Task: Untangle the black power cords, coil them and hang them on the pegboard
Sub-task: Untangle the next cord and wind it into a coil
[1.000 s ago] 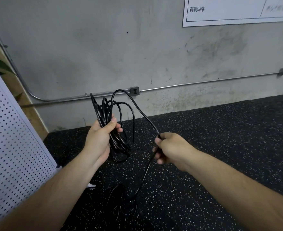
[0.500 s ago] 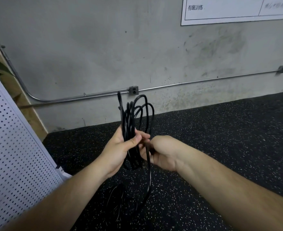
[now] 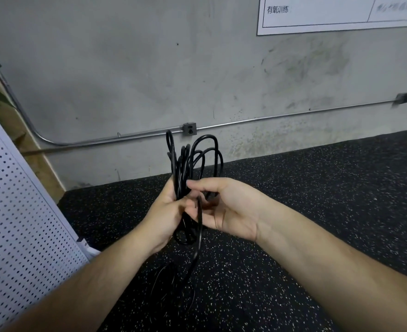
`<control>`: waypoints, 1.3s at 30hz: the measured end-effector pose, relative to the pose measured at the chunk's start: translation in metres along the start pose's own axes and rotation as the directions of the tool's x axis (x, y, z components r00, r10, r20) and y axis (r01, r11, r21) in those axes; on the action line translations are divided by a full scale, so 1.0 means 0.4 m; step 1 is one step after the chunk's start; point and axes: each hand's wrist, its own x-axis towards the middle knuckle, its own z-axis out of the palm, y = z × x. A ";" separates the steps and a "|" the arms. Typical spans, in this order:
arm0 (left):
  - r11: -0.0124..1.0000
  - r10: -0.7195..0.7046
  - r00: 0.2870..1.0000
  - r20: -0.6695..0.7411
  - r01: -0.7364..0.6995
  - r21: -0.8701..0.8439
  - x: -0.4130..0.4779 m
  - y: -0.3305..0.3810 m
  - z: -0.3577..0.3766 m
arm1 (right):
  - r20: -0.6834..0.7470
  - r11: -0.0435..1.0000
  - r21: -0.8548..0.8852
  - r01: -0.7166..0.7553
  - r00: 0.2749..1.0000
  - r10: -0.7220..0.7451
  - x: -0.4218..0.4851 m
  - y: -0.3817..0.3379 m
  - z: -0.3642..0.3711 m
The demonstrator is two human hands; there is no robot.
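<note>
At the centre of the frame the left hand point(image 3: 167, 213) grips the gathered loops of a black power cord point(image 3: 190, 159), fist closed round their middle so the coil stands upright. The right hand point(image 3: 228, 209) meets it, thumb and fingers pinching a strand against the bundle, apparently to lay on another loop. The free tail drops to the speckled floor point(image 3: 317, 212). The white pegboard point(image 3: 18, 212) waits at the left edge.

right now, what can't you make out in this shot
Head view only:
Plug ends: buried in the coiled cord gripped by the left hand.
Right hand grip: fingers behind the coil.
Trailing cord: lost against the dark floor between forearms.
Pegboard hooks: cut off at left edge.
</note>
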 end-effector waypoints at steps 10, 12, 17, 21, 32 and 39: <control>0.994 0.037 0.994 -0.103 -0.026 0.104 0.052 0.026 -0.076 | 0.205 0.243 -0.950 0.197 0.979 0.005 -0.091 -0.108 -0.059; 1.000 -0.002 0.992 -0.125 0.005 0.023 0.058 0.027 -0.081 | 0.278 0.440 -0.870 0.224 0.958 0.063 -0.082 -0.124 -0.092; 0.962 -0.067 0.987 -0.146 0.025 -0.270 0.084 0.044 -0.135 | 0.327 0.626 -0.752 0.208 0.941 0.080 -0.035 -0.094 -0.164; 0.971 -0.106 0.986 -0.132 0.074 -0.225 0.075 0.053 -0.137 | 0.184 0.524 -0.774 0.356 0.918 -0.351 -0.007 -0.062 -0.153; 0.953 -0.186 0.963 0.195 0.225 -0.204 0.003 0.073 -0.052 | -0.020 0.235 -0.944 0.230 0.674 -0.739 0.049 -0.027 -0.106; 0.896 -0.165 0.892 0.420 0.314 -0.313 -0.007 0.072 -0.060 | -0.106 0.656 -0.737 0.164 0.930 -0.352 0.051 -0.019 -0.085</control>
